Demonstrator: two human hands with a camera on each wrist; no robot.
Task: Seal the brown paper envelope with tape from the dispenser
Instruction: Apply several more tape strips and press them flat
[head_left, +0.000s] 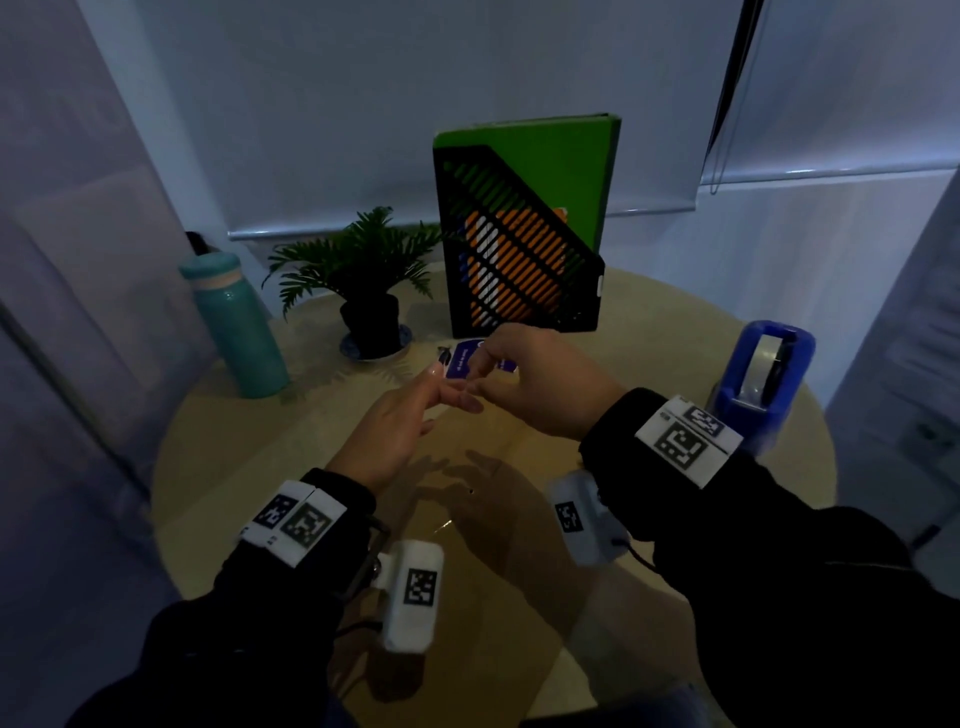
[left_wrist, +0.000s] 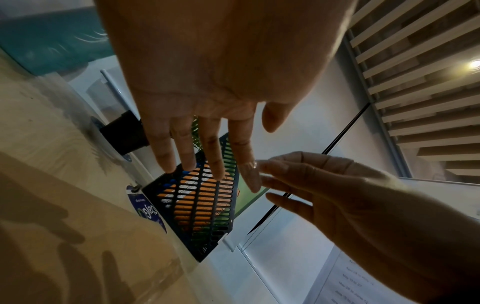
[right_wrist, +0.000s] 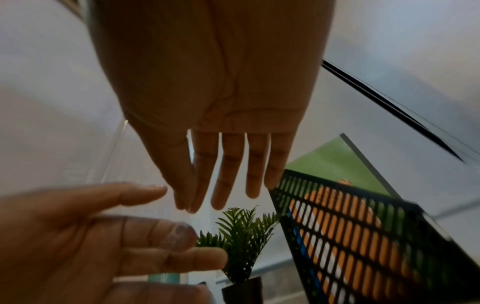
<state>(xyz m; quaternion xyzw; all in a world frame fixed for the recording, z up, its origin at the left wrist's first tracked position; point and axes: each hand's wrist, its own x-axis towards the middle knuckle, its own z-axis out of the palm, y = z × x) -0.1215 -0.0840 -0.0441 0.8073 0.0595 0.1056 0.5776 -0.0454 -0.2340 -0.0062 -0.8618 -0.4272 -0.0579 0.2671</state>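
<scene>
- Bottle (head_left: 236, 322): teal, upright at the far left of the table (head_left: 649, 338); no label shows.
- Plant (head_left: 363, 254): green fronds in a black pot on a small saucer, just right of the bottle.
- Left hand (head_left: 389, 431): raised over the middle of the table, fingers straight and spread, gripping nothing. One end of the tape (left_wrist: 250, 176) is stuck across its index fingertip (clearest in the left wrist view).
- Card (head_left: 460, 361): blue with white lettering too small and tilted to read, lying on the table just beyond the fingertips; the hands cover part of it.
- Envelope (head_left: 524, 587): brown, flat on the table near the person and below both hands, with their shadows across it. Its edges are hard to trace in the dim light.
- Holder (head_left: 519, 254): black slotted file box at the far middle, holding a green folder and something orange and white seen only through the slots.
- Right hand (head_left: 535, 379): thumb and index finger pinched together on the other end of the clear strip, the other fingers loosely bent.
- Dispenser (head_left: 758, 379): blue, at the right edge of the table with a roll in it; its base is hidden behind the right wristband (which bears black-and-white square codes).
</scene>
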